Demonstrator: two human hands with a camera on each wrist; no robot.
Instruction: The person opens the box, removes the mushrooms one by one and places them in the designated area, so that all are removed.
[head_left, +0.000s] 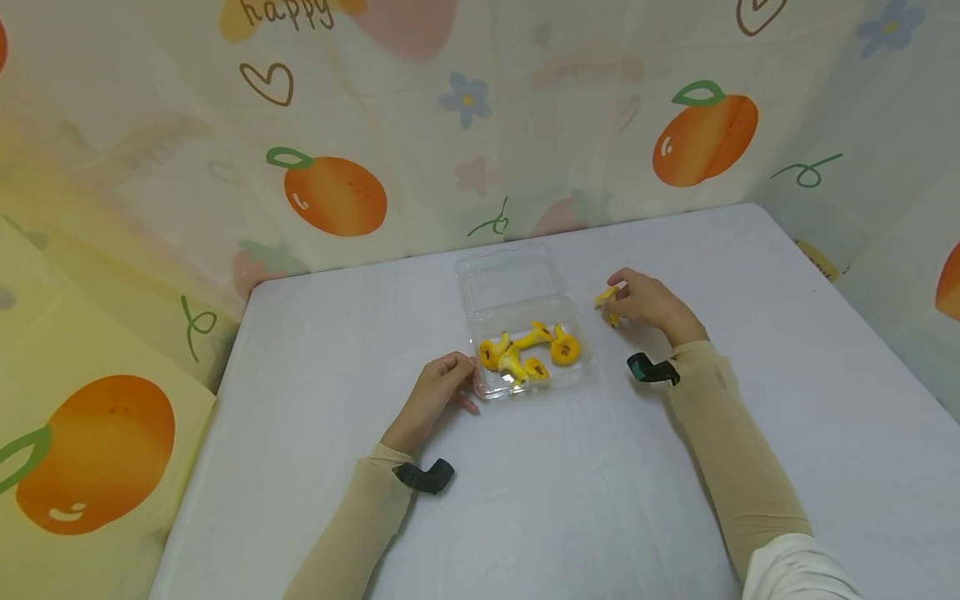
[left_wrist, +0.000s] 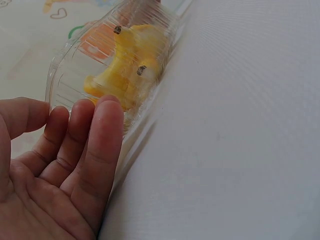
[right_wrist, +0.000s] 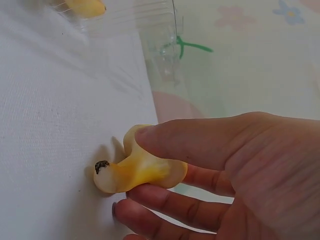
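A clear plastic clamshell box (head_left: 577,379) sits on the table with its lid (head_left: 510,279) folded back. Inside it lie several yellow mushroom-shaped pieces (head_left: 566,350), some showing an orange round face with a brown centre. My left hand (head_left: 438,392) pinches the box's left rim between thumb and fingertips, as the left wrist view shows up close. To the right of the box, my right hand (head_left: 648,304) holds another yellow mushroom-shaped piece (right_wrist: 135,170) between thumb and fingers, low over the table. This piece has a dark-tipped stem that points away from the palm.
A white cloth covers the table (head_left: 300,350). A printed curtain (head_left: 420,150) with oranges, hearts and flowers hangs along the table's back and sides. Each forearm wears a dark wrist camera, the left one (head_left: 425,476) in front of the box and the right one (head_left: 652,368) right of it.
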